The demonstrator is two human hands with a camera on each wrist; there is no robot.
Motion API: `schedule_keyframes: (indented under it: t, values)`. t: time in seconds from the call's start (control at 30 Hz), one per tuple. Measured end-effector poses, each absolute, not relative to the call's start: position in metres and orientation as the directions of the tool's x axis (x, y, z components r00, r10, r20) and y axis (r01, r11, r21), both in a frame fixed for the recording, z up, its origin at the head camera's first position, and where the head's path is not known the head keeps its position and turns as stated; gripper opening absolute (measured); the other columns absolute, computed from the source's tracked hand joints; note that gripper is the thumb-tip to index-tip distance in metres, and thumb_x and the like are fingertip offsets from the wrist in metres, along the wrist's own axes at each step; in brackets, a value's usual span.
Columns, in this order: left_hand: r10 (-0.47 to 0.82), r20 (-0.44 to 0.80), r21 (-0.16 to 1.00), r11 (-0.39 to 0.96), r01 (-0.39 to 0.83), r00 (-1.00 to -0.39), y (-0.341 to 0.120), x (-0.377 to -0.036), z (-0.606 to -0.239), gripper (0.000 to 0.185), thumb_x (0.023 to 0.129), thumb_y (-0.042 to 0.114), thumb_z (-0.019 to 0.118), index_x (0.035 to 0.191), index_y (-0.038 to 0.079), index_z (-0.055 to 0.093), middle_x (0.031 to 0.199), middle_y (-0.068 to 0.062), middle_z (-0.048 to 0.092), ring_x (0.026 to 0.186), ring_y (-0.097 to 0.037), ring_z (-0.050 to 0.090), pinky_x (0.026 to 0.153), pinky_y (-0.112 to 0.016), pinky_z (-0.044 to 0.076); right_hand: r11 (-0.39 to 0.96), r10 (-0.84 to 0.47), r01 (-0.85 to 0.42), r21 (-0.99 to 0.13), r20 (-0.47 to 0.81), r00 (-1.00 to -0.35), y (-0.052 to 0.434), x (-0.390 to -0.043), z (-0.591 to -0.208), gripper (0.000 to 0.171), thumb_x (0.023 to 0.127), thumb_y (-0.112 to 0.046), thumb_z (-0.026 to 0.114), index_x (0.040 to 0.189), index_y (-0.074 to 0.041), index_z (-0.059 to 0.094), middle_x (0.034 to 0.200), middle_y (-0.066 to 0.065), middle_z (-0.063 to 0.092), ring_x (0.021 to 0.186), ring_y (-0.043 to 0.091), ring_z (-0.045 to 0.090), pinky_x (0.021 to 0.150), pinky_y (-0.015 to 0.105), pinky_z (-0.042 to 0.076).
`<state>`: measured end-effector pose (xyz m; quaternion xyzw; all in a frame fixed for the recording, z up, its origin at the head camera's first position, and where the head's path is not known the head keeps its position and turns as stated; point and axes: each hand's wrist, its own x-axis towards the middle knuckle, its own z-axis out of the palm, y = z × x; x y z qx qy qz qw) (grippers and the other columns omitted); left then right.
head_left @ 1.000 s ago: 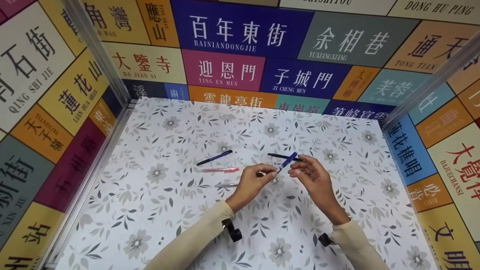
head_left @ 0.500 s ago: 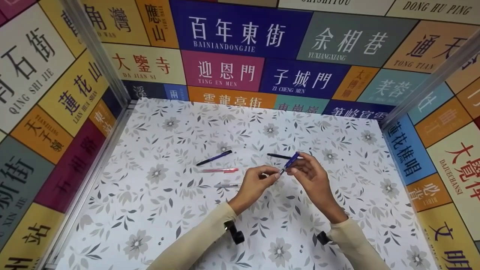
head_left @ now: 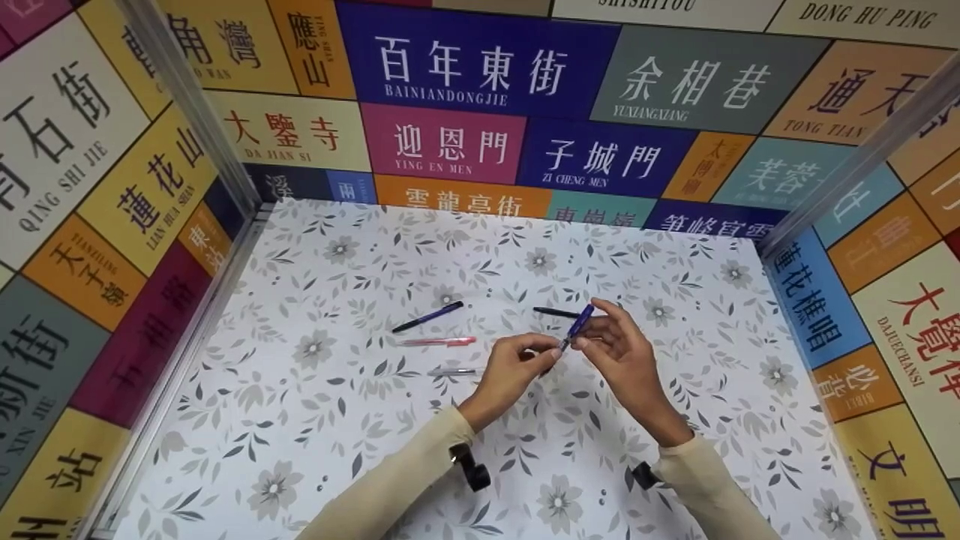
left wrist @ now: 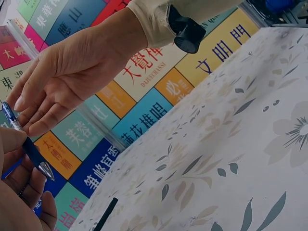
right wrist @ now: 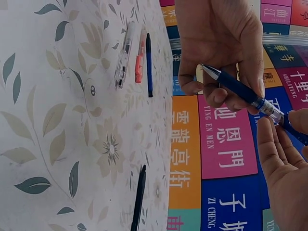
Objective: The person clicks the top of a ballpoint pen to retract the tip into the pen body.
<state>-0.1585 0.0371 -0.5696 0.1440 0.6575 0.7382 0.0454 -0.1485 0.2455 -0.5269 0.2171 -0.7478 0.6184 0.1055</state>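
Over the middle of the floral table (head_left: 300,420), both hands share one blue pen (head_left: 577,326). My left hand (head_left: 550,349) pinches it near the metal tip, thumb and curled fingers round the dark grip (right wrist: 230,83). My right hand (head_left: 590,332) holds the rear end between thumb and fairly straight fingers (left wrist: 33,103). The pen (left wrist: 29,147) slants up and away from me, with its tip pointing towards me.
Four other pens lie on the table behind the hands: a dark blue one (head_left: 429,316), a red one (head_left: 439,341), a clear one (head_left: 454,371) and a black one (head_left: 555,312). Colourful sign panels (head_left: 480,67) wall the table on three sides.
Both hands with the blue pen have drifted a little left and towards me. The pens on the table have not moved.
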Motion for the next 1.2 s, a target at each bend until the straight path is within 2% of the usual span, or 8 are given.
schedule_keyframes:
  t: [0.33,0.7,1.03,1.2]
  values:
    - [0.269,0.173,0.983,-0.113,0.147,-0.948,0.0379,-0.1572,-0.5688,0.014,0.104,0.015,0.078,0.114,0.009,0.085,0.097,0.002,0.080,0.076,-0.013,0.066,0.066,-0.025,0.050,0.149,-0.225,-0.482,-0.864,0.445,-0.867,0.2435,-0.1510,-0.5266,0.070,0.100,0.015,0.071,0.163,0.000,0.046,0.122,0.028,0.067,0.113,0.021,0.071,0.098,0.029,0.059]
    - [0.284,0.163,0.984,-0.114,0.135,-0.945,0.0388,-0.1554,-0.5703,0.016,0.103,0.013,0.079,0.117,0.007,0.085,0.105,-0.008,0.082,0.085,-0.010,0.069,0.073,-0.024,0.053,0.130,-0.249,-0.532,-0.837,0.492,-0.834,0.2415,-0.1555,-0.5290,0.072,0.096,0.018,0.073,0.161,0.002,0.047,0.118,0.033,0.067,0.109,0.024,0.073,0.096,0.030,0.061]
    - [0.275,0.156,0.986,-0.092,0.136,-0.949,0.0400,-0.1534,-0.5701,0.013,0.101,0.010,0.080,0.113,0.006,0.085,0.103,-0.006,0.082,0.089,-0.011,0.070,0.078,-0.023,0.054,0.146,-0.260,-0.528,-0.837,0.483,-0.836,0.2404,-0.1546,-0.5294,0.068,0.095,0.018,0.074,0.158,0.004,0.051,0.116,0.029,0.069,0.107,0.029,0.074,0.094,0.029,0.061]
    - [0.268,0.148,0.988,-0.073,0.133,-0.952,0.0401,-0.1531,-0.5700,0.012,0.101,0.010,0.080,0.111,0.006,0.085,0.103,-0.004,0.082,0.089,-0.011,0.070,0.078,-0.023,0.055,0.156,-0.264,-0.523,-0.838,0.475,-0.839,0.2396,-0.1541,-0.5289,0.066,0.096,0.017,0.073,0.158,0.002,0.053,0.116,0.028,0.069,0.106,0.023,0.074,0.094,0.027,0.061]
